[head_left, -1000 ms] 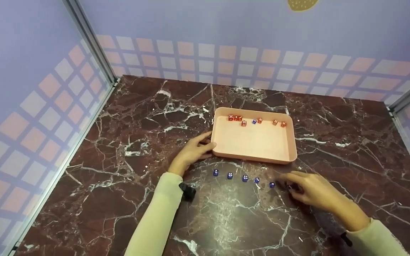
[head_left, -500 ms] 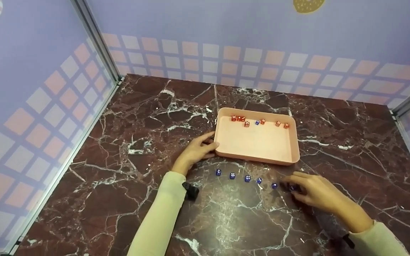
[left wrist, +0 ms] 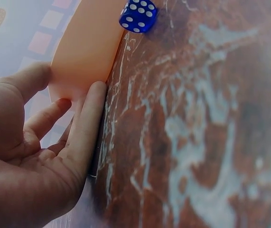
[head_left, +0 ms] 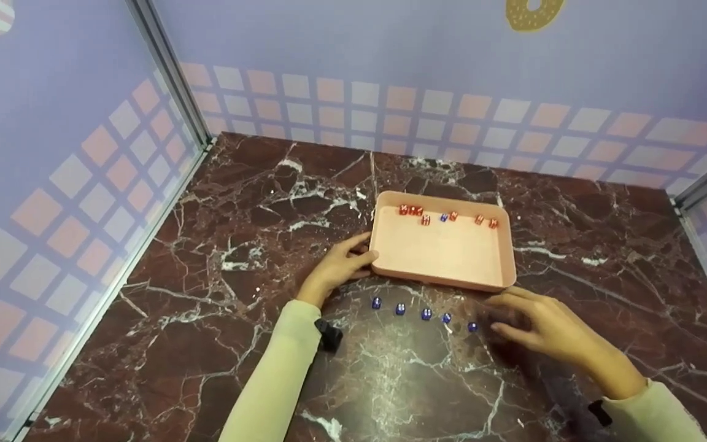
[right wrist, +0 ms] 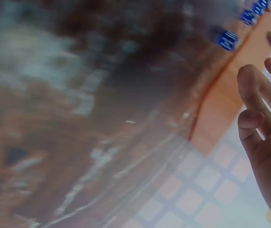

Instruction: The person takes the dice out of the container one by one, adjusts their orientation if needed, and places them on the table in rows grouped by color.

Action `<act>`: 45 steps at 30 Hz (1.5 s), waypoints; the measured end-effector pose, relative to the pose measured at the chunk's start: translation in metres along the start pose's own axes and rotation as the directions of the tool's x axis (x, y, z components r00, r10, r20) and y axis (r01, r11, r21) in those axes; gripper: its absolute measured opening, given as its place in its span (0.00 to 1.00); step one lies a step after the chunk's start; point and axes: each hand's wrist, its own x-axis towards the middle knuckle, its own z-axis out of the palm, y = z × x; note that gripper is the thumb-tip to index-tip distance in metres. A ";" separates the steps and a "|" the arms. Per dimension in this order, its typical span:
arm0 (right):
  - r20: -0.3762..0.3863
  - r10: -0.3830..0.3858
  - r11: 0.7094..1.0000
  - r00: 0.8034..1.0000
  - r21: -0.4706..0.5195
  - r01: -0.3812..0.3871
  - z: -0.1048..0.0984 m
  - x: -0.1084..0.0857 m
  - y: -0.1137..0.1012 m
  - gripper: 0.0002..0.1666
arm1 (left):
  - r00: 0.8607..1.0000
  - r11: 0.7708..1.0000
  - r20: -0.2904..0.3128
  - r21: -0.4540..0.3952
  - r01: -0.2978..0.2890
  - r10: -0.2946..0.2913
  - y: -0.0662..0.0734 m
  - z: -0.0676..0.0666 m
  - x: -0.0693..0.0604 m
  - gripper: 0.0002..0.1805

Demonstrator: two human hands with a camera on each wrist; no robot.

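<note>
My left hand [head_left: 341, 263] grips the left end of a shallow peach tray [head_left: 442, 281]; its thumb lies at the rim and its fingers along the outside. In front of the tray stands a row of several blue dice [head_left: 426, 314]. My right hand [head_left: 550, 324] hovers at the row's right end, near the tray's front right corner. Its thumb and fingers stand apart in the head view, and some fingers bend in the right wrist view [right wrist: 268, 118]. No die shows between them; the inner fingers are partly hidden.
Inside the tray, along its back side, lie several red dice [head_left: 425, 220] and one blue die [head_left: 444, 217]. The table [head_left: 255, 202] is dark red marble pattern. Printed panels [head_left: 353, 37] close it off at the back and sides.
A blue die at my right hand's fingers no longer shows. The right hand has shifted slightly up toward the tray's corner with its thumb wider from the fingers. The left hand stays at the tray.
</note>
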 end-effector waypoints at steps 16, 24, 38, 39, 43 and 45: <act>-0.179 0.031 0.999 0.983 -0.006 -0.032 -0.001 0.074 0.016 0.30 | 1.000 1.000 0.000 -0.023 0.014 -0.014 -0.010 0.002 0.001 0.34; -0.205 0.043 0.999 0.978 0.024 -0.039 -0.007 0.125 0.025 0.27 | 1.000 1.000 -0.006 -0.022 0.018 -0.018 -0.008 0.003 0.003 0.34; -0.034 0.208 0.977 0.978 -0.041 -0.209 0.007 0.192 0.041 0.20 | 1.000 0.999 -0.005 -0.045 -0.005 0.005 -0.003 -0.002 0.003 0.34; -0.021 0.212 0.976 0.977 -0.035 -0.213 0.008 0.194 0.042 0.20 | 1.000 0.999 -0.001 -0.043 -0.005 0.005 -0.002 -0.002 0.002 0.34; 0.003 0.204 0.979 0.979 -0.005 -0.204 0.012 0.199 0.044 0.19 | 1.000 0.999 0.007 -0.039 -0.007 0.007 -0.002 -0.002 0.001 0.34; 0.005 0.206 0.979 0.978 -0.004 -0.206 0.013 0.200 0.044 0.19 | 1.000 0.999 0.004 -0.032 -0.010 0.010 -0.001 -0.002 0.001 0.34</act>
